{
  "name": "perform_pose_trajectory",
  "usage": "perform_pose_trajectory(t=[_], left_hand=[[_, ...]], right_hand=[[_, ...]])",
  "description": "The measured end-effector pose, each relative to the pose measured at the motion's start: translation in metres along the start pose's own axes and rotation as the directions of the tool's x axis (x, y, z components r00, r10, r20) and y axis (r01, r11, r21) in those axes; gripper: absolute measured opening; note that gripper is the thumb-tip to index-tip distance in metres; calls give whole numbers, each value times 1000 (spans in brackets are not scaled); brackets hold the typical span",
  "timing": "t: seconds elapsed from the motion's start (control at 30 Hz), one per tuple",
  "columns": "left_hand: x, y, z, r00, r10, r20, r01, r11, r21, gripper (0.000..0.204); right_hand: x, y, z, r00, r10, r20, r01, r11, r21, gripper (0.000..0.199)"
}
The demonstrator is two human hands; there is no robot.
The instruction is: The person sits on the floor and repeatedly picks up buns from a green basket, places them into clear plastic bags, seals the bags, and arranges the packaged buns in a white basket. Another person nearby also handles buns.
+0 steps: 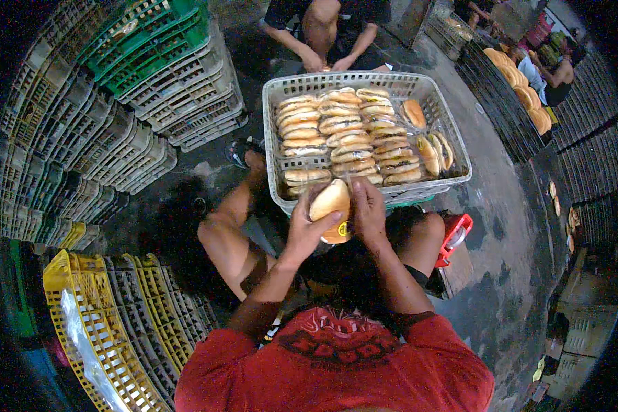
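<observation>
head view: both hands, left hand [307, 230] and right hand [368, 213], fingers curled around bun [331, 204]; filled crate [460, 180] just beyond.

Between the fingers [314, 226] of both hands sits a golden-tan bun [330, 204] with a yellow-orange patch at its lower edge. Just beyond the fingertips, a pale grey lattice crate [364, 84] holds tan buns [350, 134] striped with white filling. Below the wrists, a red shirt [336, 364] bears a dark pattern.
</observation>
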State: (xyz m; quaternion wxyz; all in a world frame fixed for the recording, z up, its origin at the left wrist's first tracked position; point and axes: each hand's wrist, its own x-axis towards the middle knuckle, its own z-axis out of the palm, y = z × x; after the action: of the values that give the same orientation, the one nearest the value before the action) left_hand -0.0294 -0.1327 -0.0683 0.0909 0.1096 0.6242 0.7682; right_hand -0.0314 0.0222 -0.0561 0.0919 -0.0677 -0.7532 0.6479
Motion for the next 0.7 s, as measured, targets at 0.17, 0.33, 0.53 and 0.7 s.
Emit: perform_pose_trajectory(t=[0.17,0.33,0.53,0.7], left_hand=[[1,10,12,992,3,125,72,802,-593,84],[-13,10,14,990,-19,141,63,946,-318,69],[-15,13,13,988,11,-153,-95,830,-549,44],[-8,27,7,978,198,-58,-205,969,-140,52]], right_hand=[[-5,-23,-32,988,95,118,-142,856,497,24],[-3,-23,-40,980,-183,77,196,953,-230,30],[-15,1,-22,972,105,211,-117,992,48,33],[-24,-11,-26,950,-2,313,-25,996,82,22]])
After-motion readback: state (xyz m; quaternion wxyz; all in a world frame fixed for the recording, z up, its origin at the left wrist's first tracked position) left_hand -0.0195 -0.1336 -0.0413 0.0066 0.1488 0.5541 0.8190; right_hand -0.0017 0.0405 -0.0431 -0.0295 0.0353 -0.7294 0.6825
